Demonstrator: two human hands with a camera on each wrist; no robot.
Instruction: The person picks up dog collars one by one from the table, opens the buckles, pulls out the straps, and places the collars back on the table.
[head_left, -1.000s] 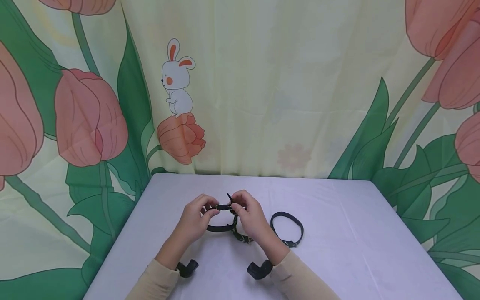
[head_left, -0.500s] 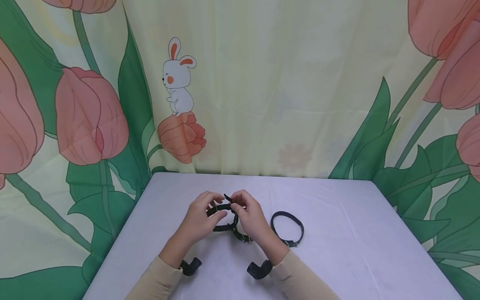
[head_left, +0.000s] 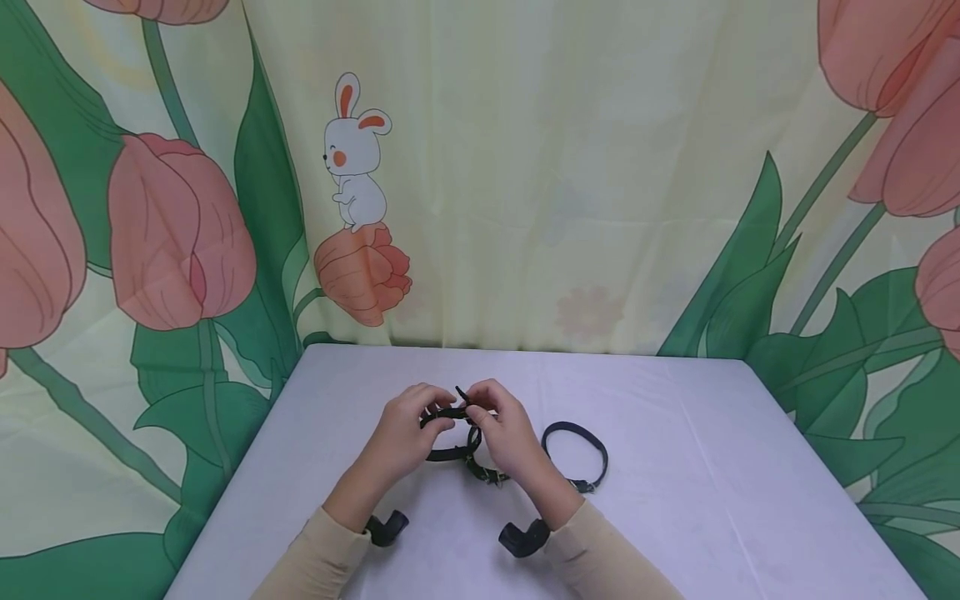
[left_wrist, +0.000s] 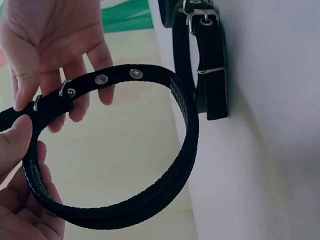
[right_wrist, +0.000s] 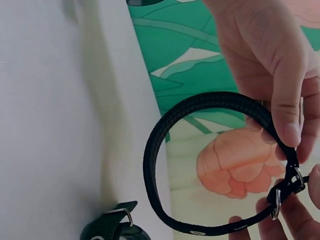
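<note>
A black buckled collar (head_left: 450, 454) with metal eyelets is held upright as a loop above the table. My left hand (head_left: 401, 429) pinches its band between thumb and fingers; in the right wrist view the left thumb (right_wrist: 287, 125) lies across the band. Near the metal buckle (right_wrist: 299, 180), my right hand (head_left: 504, 427) pinches the strap, whose loose end (head_left: 461, 394) sticks up between the hands. A second black buckled collar (head_left: 487, 473) lies on the table under the right hand, partly hidden. To its right, a third collar (head_left: 573, 428) lies in a ring, partly covered by the right forearm.
White cloth covers the table (head_left: 712, 500). Behind it hangs a curtain (head_left: 525, 208) printed with tulips and a rabbit. A black camera mount (head_left: 387, 527) sits at the left wrist and another mount (head_left: 523, 539) at the right wrist.
The left hand has shifted slightly right, closer to the right hand, and sits further along the band. The strap's loose end tipped left, then came back upright. The right hand has barely moved.
</note>
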